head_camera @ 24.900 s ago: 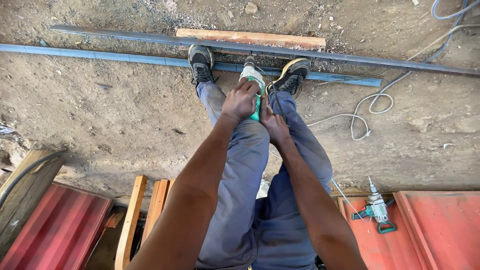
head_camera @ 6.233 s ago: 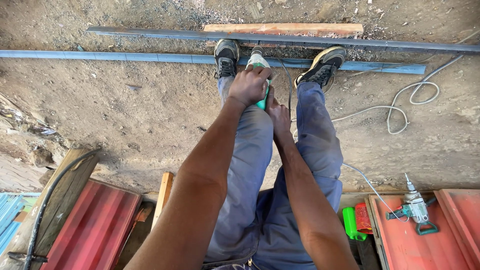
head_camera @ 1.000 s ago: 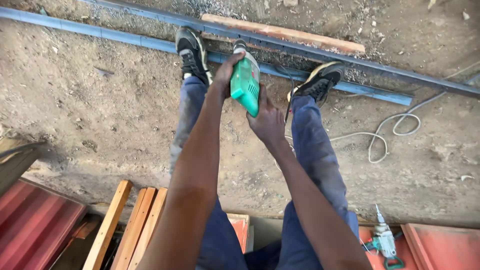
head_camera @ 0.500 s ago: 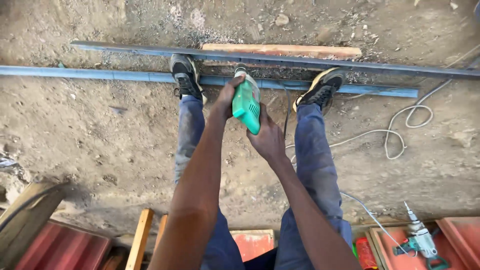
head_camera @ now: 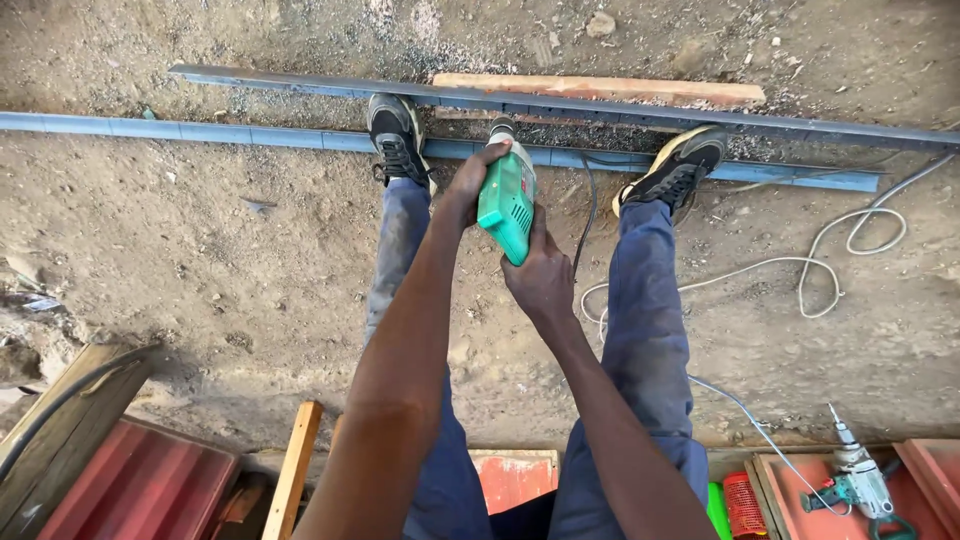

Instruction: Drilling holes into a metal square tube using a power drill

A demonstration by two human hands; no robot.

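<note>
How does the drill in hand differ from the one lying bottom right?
The green power tool is gripped by the left hand and the right hand, nose down toward the blue steel bar; the second drill lies untouched on a red sheet. The held one has a bright green body; the idle one looks greyer, bit exposed. Both are corded.

Both arms stretched fwd between knees, left hand point(head_camera: 468, 190) & right hand point(head_camera: 541, 280) clenched, close together.
</note>
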